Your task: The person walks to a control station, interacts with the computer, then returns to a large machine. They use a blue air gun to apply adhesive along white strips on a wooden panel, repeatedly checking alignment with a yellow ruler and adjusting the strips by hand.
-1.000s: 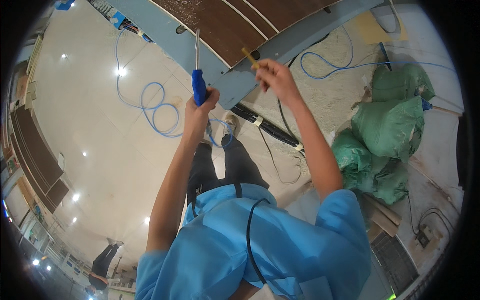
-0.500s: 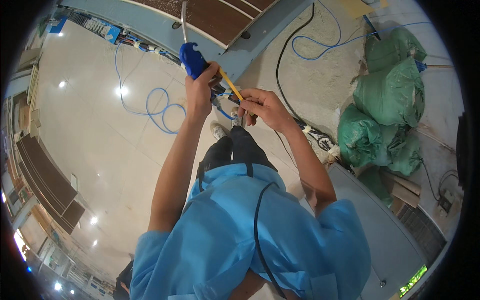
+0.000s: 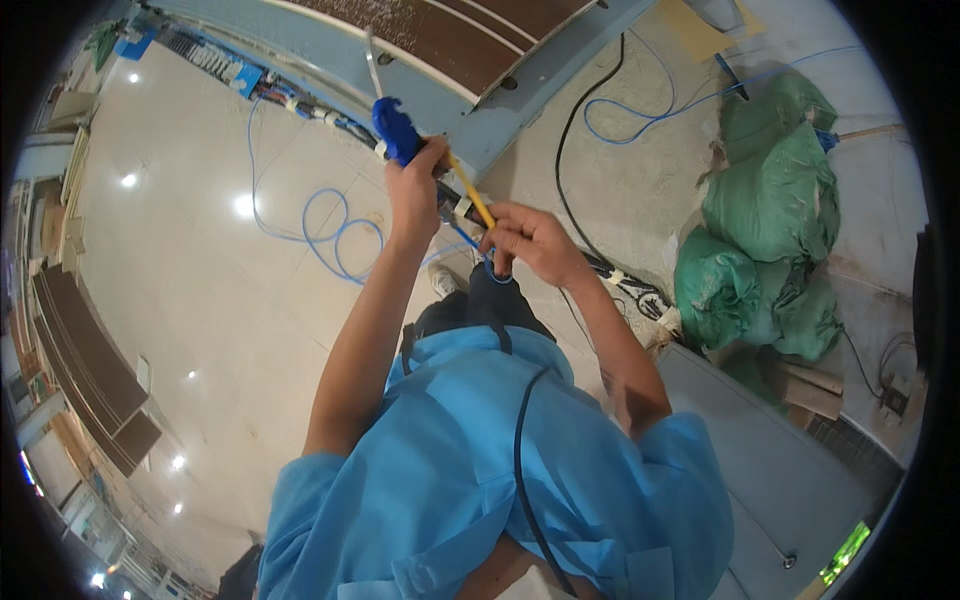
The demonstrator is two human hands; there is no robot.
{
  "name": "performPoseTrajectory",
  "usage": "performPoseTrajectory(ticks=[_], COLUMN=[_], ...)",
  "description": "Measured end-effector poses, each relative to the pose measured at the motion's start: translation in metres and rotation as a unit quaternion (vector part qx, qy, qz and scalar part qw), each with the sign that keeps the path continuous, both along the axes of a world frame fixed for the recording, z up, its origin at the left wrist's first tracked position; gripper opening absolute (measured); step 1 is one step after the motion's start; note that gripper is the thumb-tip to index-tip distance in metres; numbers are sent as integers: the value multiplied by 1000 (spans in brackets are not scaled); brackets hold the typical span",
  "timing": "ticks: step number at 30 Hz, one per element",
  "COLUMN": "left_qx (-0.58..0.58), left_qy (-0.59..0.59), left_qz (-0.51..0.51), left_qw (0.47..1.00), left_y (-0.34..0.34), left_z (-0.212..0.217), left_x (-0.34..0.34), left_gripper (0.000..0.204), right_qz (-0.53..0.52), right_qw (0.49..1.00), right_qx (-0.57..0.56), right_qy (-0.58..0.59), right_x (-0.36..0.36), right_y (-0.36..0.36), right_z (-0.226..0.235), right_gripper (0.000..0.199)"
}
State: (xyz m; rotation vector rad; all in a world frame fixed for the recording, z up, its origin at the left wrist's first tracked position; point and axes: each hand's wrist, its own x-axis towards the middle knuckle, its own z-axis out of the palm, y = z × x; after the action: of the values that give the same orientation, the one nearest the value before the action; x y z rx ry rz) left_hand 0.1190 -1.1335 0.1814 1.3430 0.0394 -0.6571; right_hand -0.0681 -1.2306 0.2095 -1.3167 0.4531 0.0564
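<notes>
My left hand (image 3: pixel 412 195) is wrapped round a blue air blow gun (image 3: pixel 396 132). Its thin metal nozzle points up and away, toward the brown panel (image 3: pixel 455 45) on the machine. A slim yellow rod (image 3: pixel 469 190) slants from beside the left hand down to my right hand (image 3: pixel 537 242), whose fingers are pinched on its lower end. Whether the rod joins the blow gun is hidden behind the left fingers. Below both hands hangs a length of blue hose (image 3: pixel 462 235), close to my legs.
Blue hose (image 3: pixel 335 245) loops on the pale tiled floor at left. A black cable (image 3: pixel 562 165) runs along the rough floor near the green sacks (image 3: pixel 770 200) at right. A grey cabinet (image 3: pixel 745 440) stands by my right elbow. Brown boards (image 3: pixel 85 350) are at far left.
Both hands have shifted slightly right and down in the picture, with the blow gun and yellow rod still held. The view has also shifted a little.
</notes>
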Motion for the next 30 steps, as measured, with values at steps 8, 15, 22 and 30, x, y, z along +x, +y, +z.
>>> performPoseTrajectory(ticks=[8,15,22,30], left_qx=[-20,0,91,383], left_qy=[21,115,71,-101], left_qz=[48,78,-76,-252], left_qw=[998,990,990,883], left_y=[11,-25,-59,-44], left_z=[-13,-37,-56,-62], left_x=[18,-29,-74,-85], left_gripper=[13,12,21,38], right_qz=[-56,-305,-354,-174], right_qw=[998,935,926,976], right_qx=[1,142,-131,-95], right_qy=[-31,-114,-4,87], right_x=[-8,31,66,145], right_y=[7,-4,-137,-297], right_z=[-8,-35,-72,-134], right_gripper=[37,31,36,29])
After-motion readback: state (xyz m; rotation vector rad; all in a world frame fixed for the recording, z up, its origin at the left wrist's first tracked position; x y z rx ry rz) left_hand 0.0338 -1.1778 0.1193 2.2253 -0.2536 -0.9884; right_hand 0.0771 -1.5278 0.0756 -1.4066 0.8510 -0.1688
